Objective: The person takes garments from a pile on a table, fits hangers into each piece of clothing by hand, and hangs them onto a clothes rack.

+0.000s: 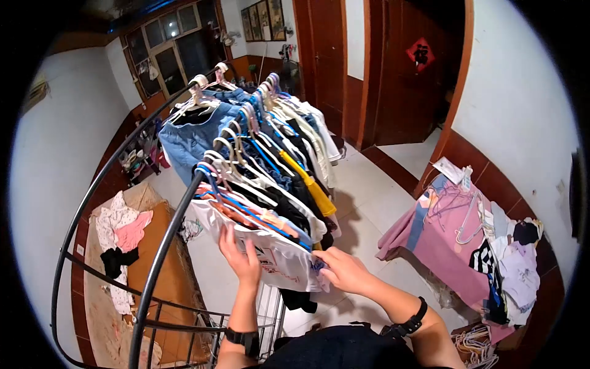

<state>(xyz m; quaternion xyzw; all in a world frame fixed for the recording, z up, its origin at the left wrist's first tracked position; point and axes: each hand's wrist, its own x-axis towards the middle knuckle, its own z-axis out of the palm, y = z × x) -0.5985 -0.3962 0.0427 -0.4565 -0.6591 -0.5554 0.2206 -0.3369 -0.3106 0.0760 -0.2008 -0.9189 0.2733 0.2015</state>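
Observation:
A white T-shirt [279, 264] with printed lettering hangs at the near end of a packed row of clothes on a black metal rack [161, 258]. My left hand [244, 261] lies against the front of the shirt, fingers stretched and thumb apart, so it is open. At the shirt's right edge, my right hand [345, 269] is closed on the fabric, with thumb and fingers pinched together. Behind the shirt hang several garments on hangers [212, 172], among them a yellow one [316, 187]. A blue denim garment [195, 138] hangs on the rack's other rail.
On the right stands a surface under a pink cloth [421, 249], with loose hangers [470, 221] and piled clothes [516, 270] on it. More hangers [476, 345] lie low at the bottom right. To the left, a brown couch [161, 270] holds several garments [120, 224]. Wooden doors [402, 80] stand behind.

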